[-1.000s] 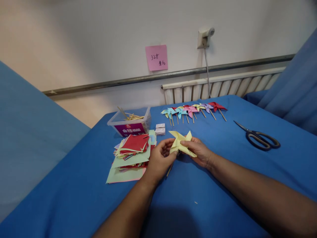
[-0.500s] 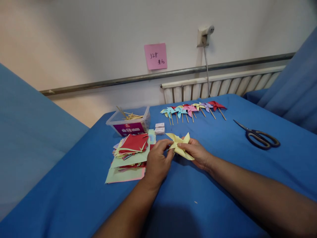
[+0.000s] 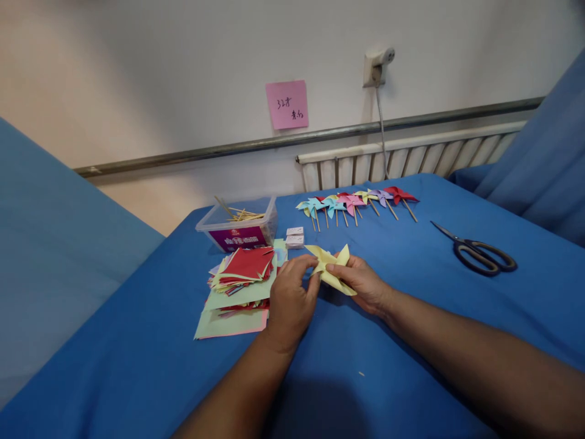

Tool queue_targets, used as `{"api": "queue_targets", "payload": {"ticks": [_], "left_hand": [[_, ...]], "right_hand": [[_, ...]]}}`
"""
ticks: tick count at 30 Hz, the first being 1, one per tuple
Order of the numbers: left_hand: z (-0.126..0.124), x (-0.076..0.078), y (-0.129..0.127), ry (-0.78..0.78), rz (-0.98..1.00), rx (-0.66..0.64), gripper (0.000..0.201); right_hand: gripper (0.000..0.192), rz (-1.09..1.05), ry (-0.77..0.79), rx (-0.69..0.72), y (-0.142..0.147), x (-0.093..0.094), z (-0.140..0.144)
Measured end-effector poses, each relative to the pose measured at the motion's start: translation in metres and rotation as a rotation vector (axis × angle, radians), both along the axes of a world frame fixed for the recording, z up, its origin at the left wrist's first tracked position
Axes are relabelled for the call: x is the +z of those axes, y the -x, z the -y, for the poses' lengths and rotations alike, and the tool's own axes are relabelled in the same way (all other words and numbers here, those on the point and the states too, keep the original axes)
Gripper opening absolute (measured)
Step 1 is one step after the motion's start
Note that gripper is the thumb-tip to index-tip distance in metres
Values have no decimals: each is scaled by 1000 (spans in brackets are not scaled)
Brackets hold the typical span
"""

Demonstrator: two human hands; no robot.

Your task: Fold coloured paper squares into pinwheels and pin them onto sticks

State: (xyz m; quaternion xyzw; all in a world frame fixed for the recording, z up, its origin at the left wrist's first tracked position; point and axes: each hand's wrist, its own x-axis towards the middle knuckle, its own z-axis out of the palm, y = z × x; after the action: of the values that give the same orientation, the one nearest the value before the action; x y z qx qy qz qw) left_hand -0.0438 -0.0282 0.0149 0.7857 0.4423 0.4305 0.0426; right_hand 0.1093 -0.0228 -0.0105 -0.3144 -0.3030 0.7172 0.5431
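A pale yellow paper pinwheel is held low over the blue cloth between both hands. My left hand grips its left side with thumb and fingers curled in. My right hand pinches its centre and right blade. Whether a stick is attached beneath the yellow pinwheel is hidden by my left hand. Just left of my left hand lies a stack of coloured paper squares, red ones on top.
A row of finished pinwheels on sticks lies farther back. A clear tub of wooden sticks and two small white boxes sit behind the paper. Black scissors lie at right. The blue-covered table meets the wall and radiator.
Both hands drew the yellow pinwheel slightly down and left. My left hand turned and closed tighter on it, hiding the stick seen below it earlier.
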Motion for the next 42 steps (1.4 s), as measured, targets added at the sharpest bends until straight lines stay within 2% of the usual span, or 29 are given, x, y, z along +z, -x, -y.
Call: {"api": "queue_targets", "payload": {"ticks": [19,23,36,42], "left_hand": [[1,2,0,-99,-122,-9,14],[2,4,-1,-86,-165,4,23],[1,2,-1,-59,-94,-17,11],[3,4,-2,0,-116,-6,16]], "right_hand": [[37,-15,-39,-11,0,-7,-2],[33,-10,-62,6,1,-8,-2],[31,-15,-73,14,1,-7,-1],[34,-13,-77,0,2,-6,-1]]}}
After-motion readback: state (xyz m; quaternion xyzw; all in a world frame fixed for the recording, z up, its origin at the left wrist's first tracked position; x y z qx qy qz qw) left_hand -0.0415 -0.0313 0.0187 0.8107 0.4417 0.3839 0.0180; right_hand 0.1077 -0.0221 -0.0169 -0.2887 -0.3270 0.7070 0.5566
